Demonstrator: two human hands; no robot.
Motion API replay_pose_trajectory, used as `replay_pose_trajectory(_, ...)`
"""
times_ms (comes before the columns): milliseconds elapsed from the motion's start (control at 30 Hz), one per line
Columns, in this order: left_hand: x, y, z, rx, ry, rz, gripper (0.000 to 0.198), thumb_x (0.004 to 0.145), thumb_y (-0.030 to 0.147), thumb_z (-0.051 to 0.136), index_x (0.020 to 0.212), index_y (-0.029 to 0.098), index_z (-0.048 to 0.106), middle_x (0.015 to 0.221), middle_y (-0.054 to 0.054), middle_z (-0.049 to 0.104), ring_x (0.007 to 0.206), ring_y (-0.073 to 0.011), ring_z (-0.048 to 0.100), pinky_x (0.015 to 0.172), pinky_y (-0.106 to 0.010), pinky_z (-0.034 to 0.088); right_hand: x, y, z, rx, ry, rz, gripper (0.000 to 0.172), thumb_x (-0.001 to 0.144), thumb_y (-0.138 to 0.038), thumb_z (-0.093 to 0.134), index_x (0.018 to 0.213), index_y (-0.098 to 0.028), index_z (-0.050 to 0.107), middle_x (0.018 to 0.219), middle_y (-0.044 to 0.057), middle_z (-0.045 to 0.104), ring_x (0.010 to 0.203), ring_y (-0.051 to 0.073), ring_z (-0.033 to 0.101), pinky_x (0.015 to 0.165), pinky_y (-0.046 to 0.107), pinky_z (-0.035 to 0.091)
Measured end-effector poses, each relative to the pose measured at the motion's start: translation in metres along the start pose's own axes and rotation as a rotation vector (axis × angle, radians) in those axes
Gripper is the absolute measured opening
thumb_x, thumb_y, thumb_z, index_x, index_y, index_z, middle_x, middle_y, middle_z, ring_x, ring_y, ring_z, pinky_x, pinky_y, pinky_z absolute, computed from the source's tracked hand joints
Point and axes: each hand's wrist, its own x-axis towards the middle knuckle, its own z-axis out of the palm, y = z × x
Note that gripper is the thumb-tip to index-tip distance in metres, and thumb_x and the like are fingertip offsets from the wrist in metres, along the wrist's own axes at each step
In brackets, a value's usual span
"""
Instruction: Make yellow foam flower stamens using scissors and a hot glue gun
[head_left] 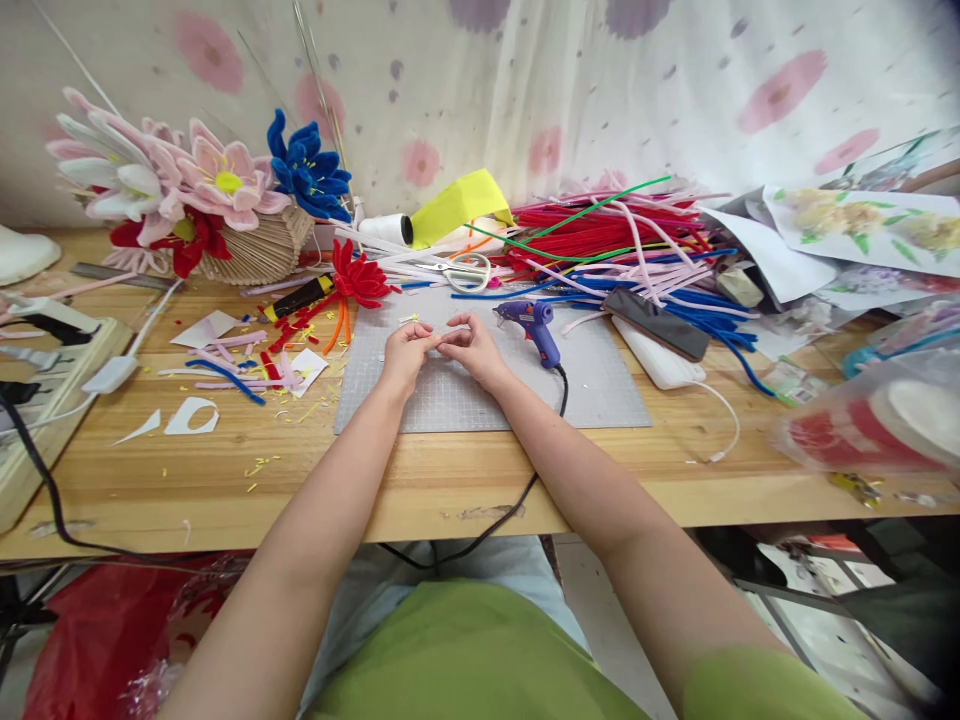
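Observation:
Over the grey cutting mat (592, 400), my left hand (405, 358) and my right hand (477, 352) meet at the fingertips. Both are closed in a pinch, and whatever they hold, if anything, is too small to make out. A purple glue gun (541, 338) lies just right of my right hand, its black cord running off the table's front. Behind my hands a red pipe-cleaner flower (361, 275) with orange stems rests at the mat's far left corner. White-handled scissors (466, 272) lie at the mat's back edge.
Pipe cleaners (607, 230) are heaped at the back. Finished fuzzy flowers (225, 182) stand back left, above scraps (232, 370). A power strip (64, 390) sits far left. On the right are a phone (656, 322), a white power bank (660, 360) and a bagged cup (870, 425).

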Motion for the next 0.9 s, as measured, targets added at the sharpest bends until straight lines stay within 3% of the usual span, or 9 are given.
replay_pose_trajectory(133, -0.0009, 0.0016, 0.0010, 0.031, -0.015, -0.002, 0.025, 0.051, 0.022, 0.073, 0.052, 0.015, 0.050, 0.079, -0.001, 0.057, 0.054, -0.0050, 0.043, 0.041, -0.019, 0.022, 0.0007, 0.0013, 0.0004, 0.001, 0.038, 0.008, 0.043, 0.057, -0.026, 0.069, 0.089, -0.022, 0.042, 0.066, -0.007, 0.062, 0.058, 0.009, 0.057, 0.063, 0.026, 0.044)
replay_pose_trajectory(300, 0.0014, 0.0015, -0.0002, 0.054, -0.068, -0.044, 0.028, 0.055, 0.041, 0.073, 0.061, 0.015, 0.062, 0.063, -0.002, 0.056, 0.053, -0.0081, 0.043, 0.039, -0.020, 0.018, 0.0005, 0.0000, -0.0016, 0.057, 0.062, 0.010, 0.045, 0.057, -0.028, 0.071, 0.089, -0.022, 0.040, 0.062, -0.009, 0.059, 0.057, 0.009, 0.056, 0.062, 0.025, 0.044)
replay_pose_trajectory(700, 0.0046, -0.0056, -0.0006, 0.034, 0.017, -0.015, 0.027, 0.046, 0.035, 0.078, 0.059, 0.015, 0.066, 0.069, -0.003, 0.062, 0.049, -0.0047, 0.039, 0.041, -0.019, 0.018, 0.0003, -0.0004, -0.0027, 0.009, -0.015, 0.003, 0.043, 0.057, -0.020, 0.067, 0.090, -0.022, 0.039, 0.069, -0.007, 0.061, 0.066, 0.011, 0.059, 0.070, 0.029, 0.045)
replay_pose_trajectory(900, 0.0035, -0.0053, -0.0002, 0.070, 0.019, 0.007, 0.028, 0.043, 0.034, 0.079, 0.057, 0.014, 0.066, 0.083, -0.004, 0.064, 0.054, -0.0049, 0.043, 0.042, -0.019, 0.022, -0.0009, -0.0018, -0.0019, -0.003, -0.008, 0.008, 0.045, 0.056, -0.024, 0.068, 0.090, -0.022, 0.039, 0.069, -0.007, 0.062, 0.065, 0.010, 0.058, 0.069, 0.027, 0.044)
